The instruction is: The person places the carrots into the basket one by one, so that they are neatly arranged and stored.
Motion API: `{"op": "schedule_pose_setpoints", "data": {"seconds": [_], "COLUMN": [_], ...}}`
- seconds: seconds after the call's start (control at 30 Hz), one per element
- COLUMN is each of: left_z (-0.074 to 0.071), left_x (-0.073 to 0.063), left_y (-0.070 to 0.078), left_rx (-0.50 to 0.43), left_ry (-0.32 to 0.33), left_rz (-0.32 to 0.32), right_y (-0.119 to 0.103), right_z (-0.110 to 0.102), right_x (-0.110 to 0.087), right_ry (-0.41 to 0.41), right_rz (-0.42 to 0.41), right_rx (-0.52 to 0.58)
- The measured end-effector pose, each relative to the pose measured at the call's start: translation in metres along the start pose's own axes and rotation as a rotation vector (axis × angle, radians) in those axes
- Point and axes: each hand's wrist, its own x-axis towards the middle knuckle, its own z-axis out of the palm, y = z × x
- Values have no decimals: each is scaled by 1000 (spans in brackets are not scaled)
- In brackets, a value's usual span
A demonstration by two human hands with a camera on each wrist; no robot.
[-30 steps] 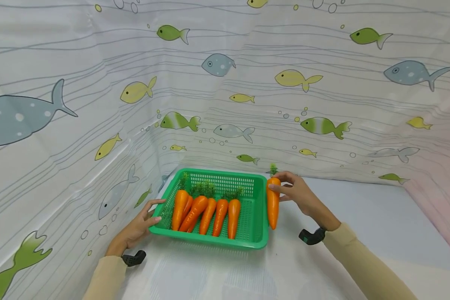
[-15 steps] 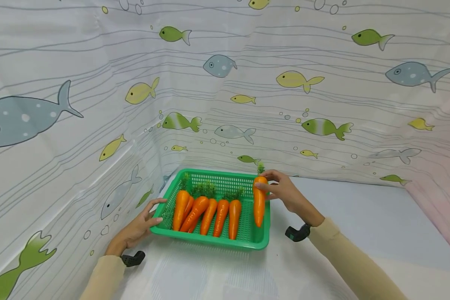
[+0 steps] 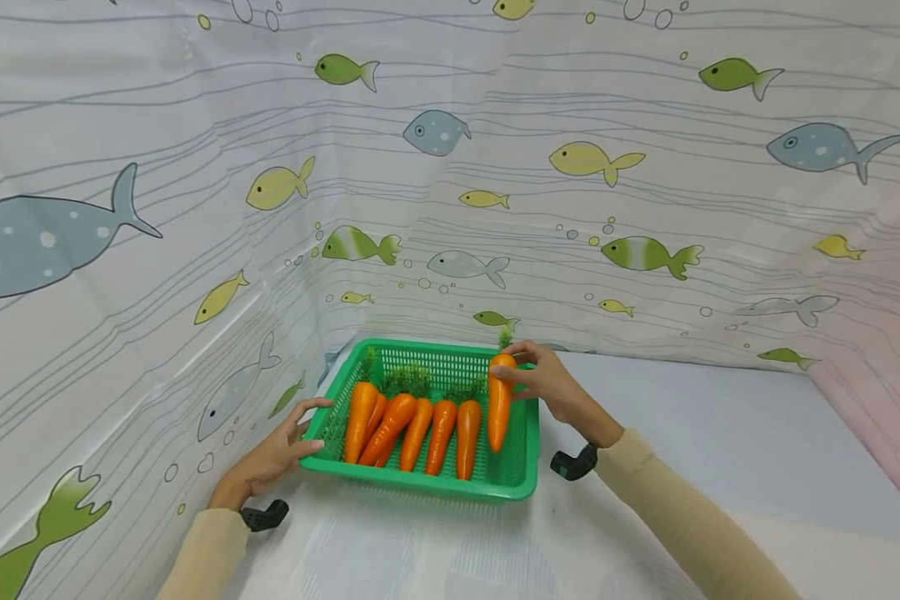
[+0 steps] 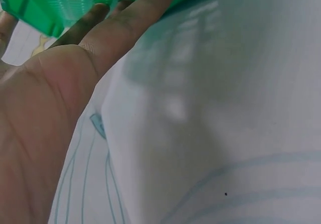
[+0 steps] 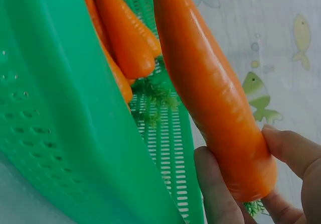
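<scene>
A plastic carrot [image 3: 499, 417] with a green leafy top hangs, narrow end down, above the right part of a green slotted basket [image 3: 435, 481]. My right hand [image 3: 547, 382] pinches it near its thick end; in the right wrist view the thumb and fingers [image 5: 213, 184] lie on either side of the carrot [image 5: 210, 83]. My left hand [image 3: 273, 454] holds the basket's left side, fingertips at the rim. The left wrist view has that hand [image 4: 65, 78] against the basket wall [image 4: 80, 5]. Several carrots [image 3: 417, 433] lie side by side inside, leafy tops towards the back.
The basket stands on a white table [image 3: 682, 442] close to the back-left corner. Curtain-like sheets [image 3: 465, 225] printed with fish enclose the back and both sides. Each wrist wears a black device [image 3: 574, 462].
My right hand has carried the carrot leftwards, from beside the basket's right rim to over its inside. The left hand and the basket have stayed in place.
</scene>
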Motion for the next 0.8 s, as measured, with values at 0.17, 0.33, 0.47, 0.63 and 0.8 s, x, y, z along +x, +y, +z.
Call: {"op": "schedule_pose_setpoints", "data": {"seconds": [0.17, 0.33, 0.47, 0.63, 0.8], "left_z": [-1, -1, -1, -2, -1], "left_x": [1, 0, 0, 0, 1], "left_y": [2, 4, 4, 1, -2], "left_rx": [14, 2, 10, 21, 10], "left_ry": [-7, 1, 7, 8, 15], "left_rz": [-4, -13, -10, -2, -3], "right_y": [1, -1, -1, -1, -4], "right_z": [9, 19, 27, 37, 46], "right_x": [4, 9, 15, 20, 25], "right_ry": [-3, -25, -55, -61, -57], "right_rz": [6, 2, 4, 14, 26], "right_rx": [9, 11, 27, 35, 18]}}
